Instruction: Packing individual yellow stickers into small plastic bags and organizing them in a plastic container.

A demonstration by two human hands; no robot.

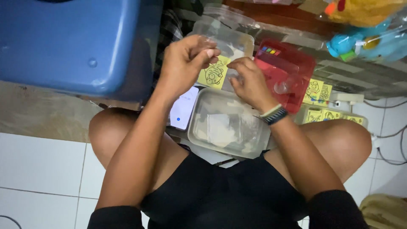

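Observation:
I sit cross-legged on the floor. My left hand is raised with fingers pinched around the top edge of a small clear plastic sleeve. My right hand, with a striped band on the wrist, grips the lower right side of the same sleeve. Inside or behind it shows a yellow card with a black line drawing of a pig. Below my hands, between my knees, lies a clear plastic container holding several clear sleeves.
A phone with a lit screen lies left of the container. A red translucent box with small bottles sits to the right, and more yellow drawing cards beside it. A blue plastic stool stands at left. Toys lie top right.

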